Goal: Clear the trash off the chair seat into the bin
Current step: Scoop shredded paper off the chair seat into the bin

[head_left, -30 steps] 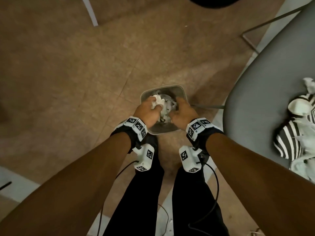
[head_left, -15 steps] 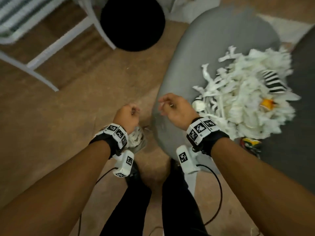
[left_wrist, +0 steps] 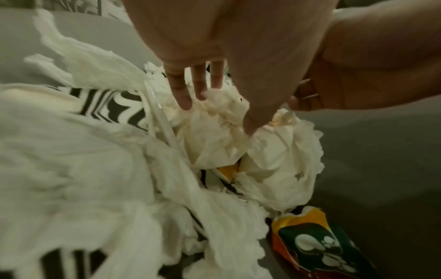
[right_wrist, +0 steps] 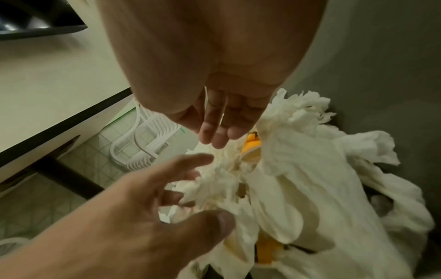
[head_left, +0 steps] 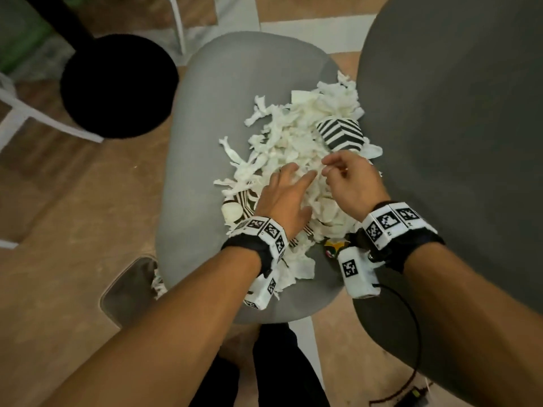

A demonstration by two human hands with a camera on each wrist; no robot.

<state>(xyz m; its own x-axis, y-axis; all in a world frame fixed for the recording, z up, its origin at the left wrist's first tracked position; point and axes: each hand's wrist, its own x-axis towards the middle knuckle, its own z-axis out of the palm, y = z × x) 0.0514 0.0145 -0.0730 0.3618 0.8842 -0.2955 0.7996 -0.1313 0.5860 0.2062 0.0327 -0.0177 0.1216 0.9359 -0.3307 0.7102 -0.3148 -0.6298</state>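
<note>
- Your left hand (head_left: 284, 198) lies over the middle of the paper scraps (head_left: 296, 148), fingers spread and straight, their tips touching the scraps and gripping nothing.
- Your right hand (head_left: 351, 183) hovers just beside it on the right, fingers loosely bent over the pile; nothing is pinched between them.
- The scraps cover the centre and right of the grey chair seat (head_left: 205, 118), mid-frame in the head view.
- A striped cup (head_left: 339, 133) sits at the upper right of the pile, and another striped piece (head_left: 245, 201) pokes out at its left edge, partly under your left wrist.
- A coloured wrapper (left_wrist: 317, 243) lies at the pile's lower right edge, against the second, darker seat (head_left: 455, 127).
- The bin (head_left: 129, 289) stands on the floor at lower left, half tucked under the seat's edge, with white paper showing in it.
- A black round stool (head_left: 117, 86) fills the upper left.
</note>
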